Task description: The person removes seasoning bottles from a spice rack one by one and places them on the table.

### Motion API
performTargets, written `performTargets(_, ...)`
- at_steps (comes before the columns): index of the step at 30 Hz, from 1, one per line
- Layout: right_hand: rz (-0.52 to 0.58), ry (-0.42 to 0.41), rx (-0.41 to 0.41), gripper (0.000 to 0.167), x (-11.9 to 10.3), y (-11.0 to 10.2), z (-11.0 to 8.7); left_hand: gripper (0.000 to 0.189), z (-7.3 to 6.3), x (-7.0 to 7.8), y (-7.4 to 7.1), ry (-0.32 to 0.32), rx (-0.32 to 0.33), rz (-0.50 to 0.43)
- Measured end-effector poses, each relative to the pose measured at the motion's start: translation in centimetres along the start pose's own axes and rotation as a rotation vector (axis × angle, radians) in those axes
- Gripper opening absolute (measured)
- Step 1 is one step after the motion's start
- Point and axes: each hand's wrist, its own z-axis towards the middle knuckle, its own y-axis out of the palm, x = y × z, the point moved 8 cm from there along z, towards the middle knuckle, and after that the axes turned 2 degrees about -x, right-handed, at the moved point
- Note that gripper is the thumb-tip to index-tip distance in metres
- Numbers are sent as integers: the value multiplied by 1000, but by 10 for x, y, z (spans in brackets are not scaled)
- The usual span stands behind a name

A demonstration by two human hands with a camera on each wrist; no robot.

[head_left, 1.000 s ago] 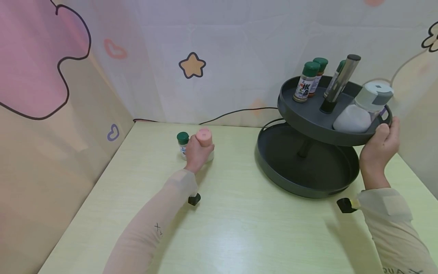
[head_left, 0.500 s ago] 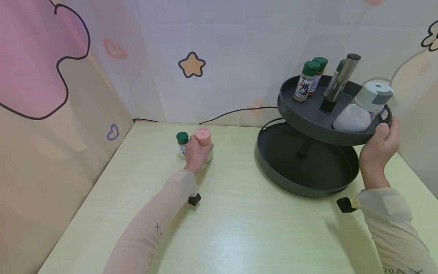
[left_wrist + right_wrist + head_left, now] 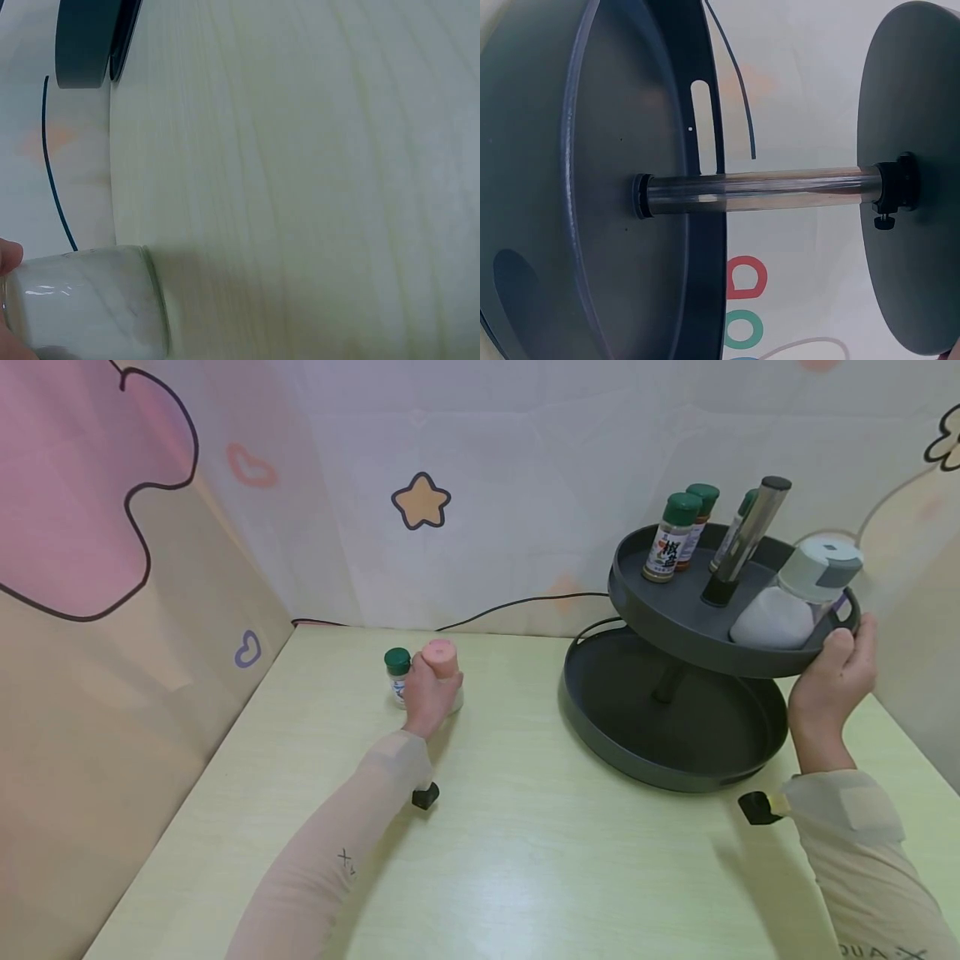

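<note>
My left hand [image 3: 431,697] grips a jar with a pink lid [image 3: 439,657], beside a green-capped seasoning bottle [image 3: 397,672] on the table. The left wrist view shows the clear wall of the jar [image 3: 90,304], pale inside, with fingertips at its edge. On the right, my right hand [image 3: 832,693] holds the rim of the upper tray [image 3: 675,631] of a dark two-tier rack, thumb near the side handle. That tray carries several green-capped bottles, one labelled bottle [image 3: 666,543] in front, and a white jar with a grey-and-white lid [image 3: 821,567].
Below sits the rack's lower tray [image 3: 660,739], joined by a metal pole [image 3: 780,187] to the upper tier. A black cable [image 3: 525,602] runs along the patterned backdrop [image 3: 510,485]. Pale wood table [image 3: 510,835] spreads in front.
My left hand and the pink-lidded jar have shifted slightly left, nearer the green-capped bottle, which also sits a touch further left. My right hand stays on the tray rim.
</note>
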Motion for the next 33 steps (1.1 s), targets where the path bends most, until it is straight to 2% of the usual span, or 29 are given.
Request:
performTargets(7,-40,39,-30,46,2,0,-1,63,-1,1,-1,1,4,-4)
performTargets(15,11,9,-22,43,1,1,-1,65,-1,1,0,11,12,-17)
performTargets(27,11,16,-5,39,0,0,-1,58,-3,8,-5,68,89,-39)
performTargets(33,30,-2,2,36,-3,0,-2,64,-4,10,-7,76,101,-44)
